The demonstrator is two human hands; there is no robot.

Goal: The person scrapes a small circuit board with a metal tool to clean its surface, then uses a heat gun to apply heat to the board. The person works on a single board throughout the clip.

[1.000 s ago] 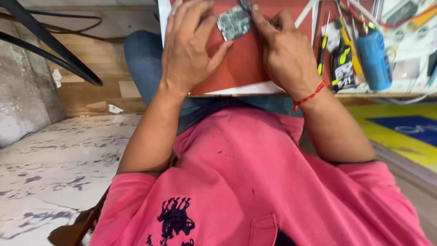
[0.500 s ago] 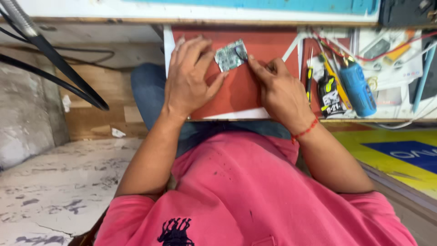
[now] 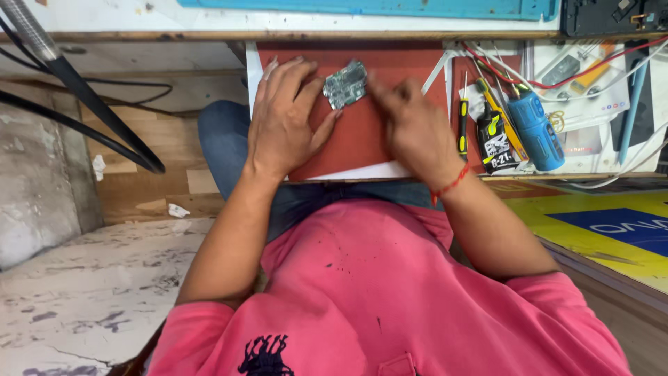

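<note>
A small grey-green circuit board lies on a red mat on a pull-out shelf. My left hand rests flat, palm down, on the mat just left of the board, with its fingertips and thumb close to the board's edge. My right hand is blurred by motion at the right of the board. Its fingers are bunched toward the board's right edge, and whether they pinch anything is unclear.
To the right of the mat lie a yellow-handled screwdriver, a black-and-yellow tool, a blue cylinder and red and white wires. A blue mat lies on the bench beyond. Black cables hang at the left.
The view has tilted, so the shelf and hands sit lower in the picture. My right hand has shifted slightly back from the board and is now blurred. My left hand stays on the mat.
</note>
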